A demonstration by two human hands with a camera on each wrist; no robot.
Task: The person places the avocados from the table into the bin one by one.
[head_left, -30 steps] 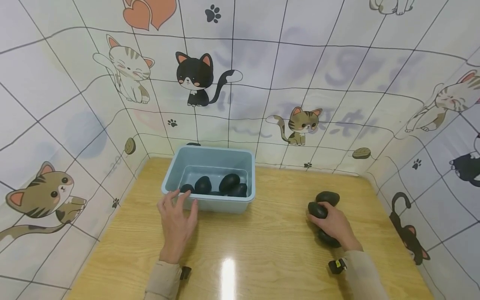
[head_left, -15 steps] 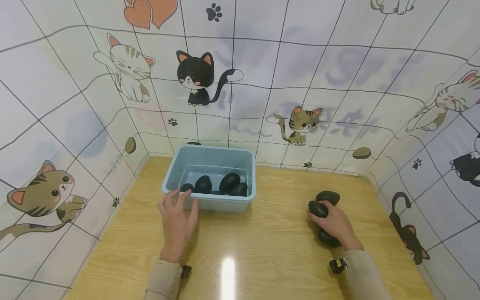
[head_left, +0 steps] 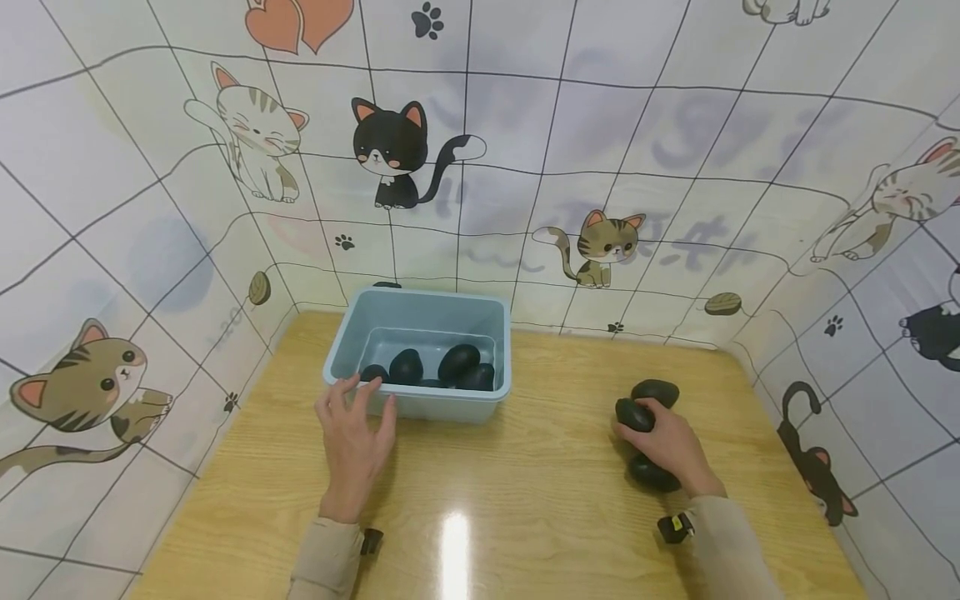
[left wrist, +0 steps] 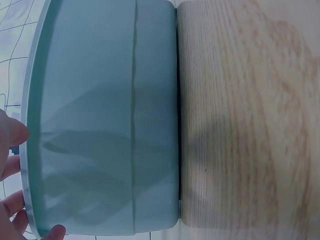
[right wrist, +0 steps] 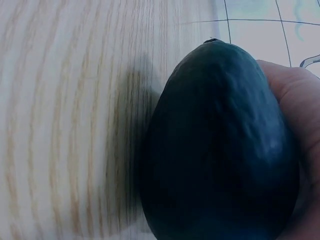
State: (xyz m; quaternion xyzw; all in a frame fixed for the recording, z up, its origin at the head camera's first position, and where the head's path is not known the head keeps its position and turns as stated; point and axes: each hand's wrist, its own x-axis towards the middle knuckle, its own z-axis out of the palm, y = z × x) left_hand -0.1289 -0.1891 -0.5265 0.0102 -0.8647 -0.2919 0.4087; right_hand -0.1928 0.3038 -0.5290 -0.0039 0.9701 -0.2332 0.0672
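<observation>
In the head view my left hand [head_left: 352,440] rests at the front rim of a light blue plastic bin [head_left: 450,407], fingers spread and fingertips over the edge. The left wrist view shows those fingers [left wrist: 15,200] along the rim of the bin's wall. Several dark avocados [head_left: 459,363] lie inside, partly hidden by the front wall. On the right, my right hand [head_left: 672,446] grips a dark green avocado [head_left: 634,415] between thumb and fingers. Another avocado [head_left: 656,392] lies just behind it, and a third avocado [head_left: 652,473] lies nearer me, large in the right wrist view.
The wooden tabletop [head_left: 525,483] stretches between the bin and the avocados on the right. Walls with a cat-print covering [head_left: 510,192] enclose the table at the back and both sides. A small black device [head_left: 675,527] sits at my right wrist.
The nearest avocado on the right has shifted slightly left under my right hand. Both hands stay almost where they were, and the bin has not moved.
</observation>
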